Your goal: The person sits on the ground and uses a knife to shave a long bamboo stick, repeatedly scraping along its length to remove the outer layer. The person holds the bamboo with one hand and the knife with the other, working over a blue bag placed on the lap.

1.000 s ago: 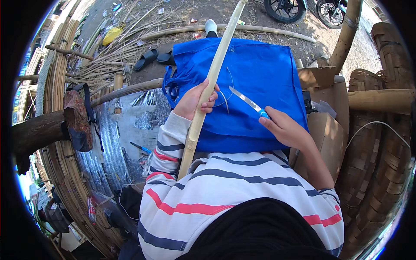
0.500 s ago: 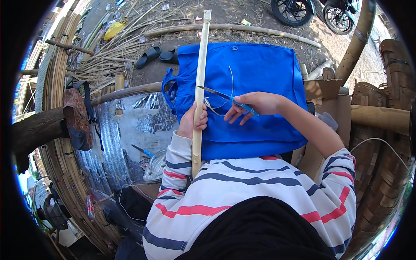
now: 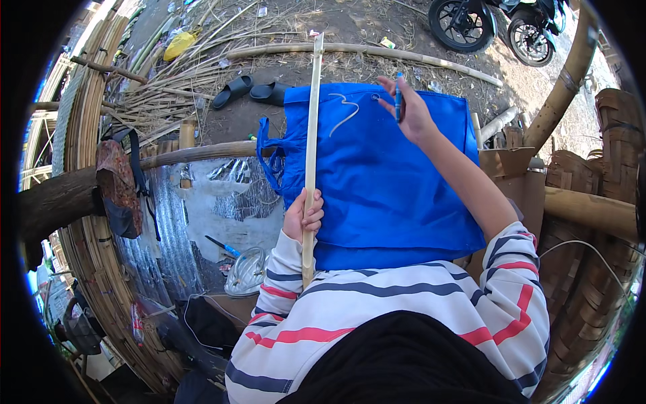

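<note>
My left hand [image 3: 303, 215] grips a long pale bamboo strip [image 3: 311, 135] near its lower end. The strip points away from me over a blue cloth bag [image 3: 383, 182] spread across my lap. My right hand [image 3: 410, 111] is stretched out over the far edge of the bag and holds a knife with a blue handle [image 3: 398, 102]. A thin curled shaving [image 3: 344, 111] lies on the bag between the strip and my right hand.
A pair of black sandals [image 3: 249, 89] lies on the dirt beyond the bag, beside a heap of bamboo slivers [image 3: 148, 101]. A long bamboo pole [image 3: 377, 52] lies across the ground. Two motorbike wheels [image 3: 491, 23] stand at the top right. Woven bamboo pieces [image 3: 605, 168] are stacked at right.
My right hand has swept the knife away from me along the strip, from near my left hand to the bag's far edge. A curled shaving has come off. The strip stands more upright.
</note>
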### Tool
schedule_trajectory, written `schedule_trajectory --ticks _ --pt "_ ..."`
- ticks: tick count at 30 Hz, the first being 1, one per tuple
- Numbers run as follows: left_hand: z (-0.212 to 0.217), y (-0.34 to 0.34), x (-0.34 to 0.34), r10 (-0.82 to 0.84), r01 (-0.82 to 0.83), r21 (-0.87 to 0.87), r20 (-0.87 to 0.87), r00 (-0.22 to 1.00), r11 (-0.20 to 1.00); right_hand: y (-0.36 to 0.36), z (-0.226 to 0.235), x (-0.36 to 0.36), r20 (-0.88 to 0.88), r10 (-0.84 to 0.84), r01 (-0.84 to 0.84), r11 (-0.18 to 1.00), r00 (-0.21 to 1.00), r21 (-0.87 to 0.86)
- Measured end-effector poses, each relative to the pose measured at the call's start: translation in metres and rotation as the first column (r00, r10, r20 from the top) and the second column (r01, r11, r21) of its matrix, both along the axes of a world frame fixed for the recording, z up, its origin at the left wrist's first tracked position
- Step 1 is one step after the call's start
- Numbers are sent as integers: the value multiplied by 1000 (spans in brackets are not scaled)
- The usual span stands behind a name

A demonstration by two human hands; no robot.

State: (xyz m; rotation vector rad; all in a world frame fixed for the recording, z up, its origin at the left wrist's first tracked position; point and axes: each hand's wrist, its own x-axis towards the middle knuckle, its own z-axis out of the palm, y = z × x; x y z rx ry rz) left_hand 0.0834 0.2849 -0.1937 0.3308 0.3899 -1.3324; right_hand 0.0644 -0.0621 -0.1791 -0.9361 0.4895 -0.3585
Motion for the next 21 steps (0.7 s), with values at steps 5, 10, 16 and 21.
schedule_trajectory --ticks 5,10,16,21 --pt "1 -2 0 -30 29 26 28 999 999 -56 22 2 -21 -297 262 872 955 -414" --pt "4 -6 3 -132 123 77 126 983 989 -30 35 -5 -225 543 -555 832 809 15" --pt "13 -12 3 -261 213 207 245 934 955 -57 11 18 -78 -229 136 783 970 -607" --pt "36 -25 8 -340 202 347 402 850 916 -42 43 -1 -81 84 -115 819 993 -562"
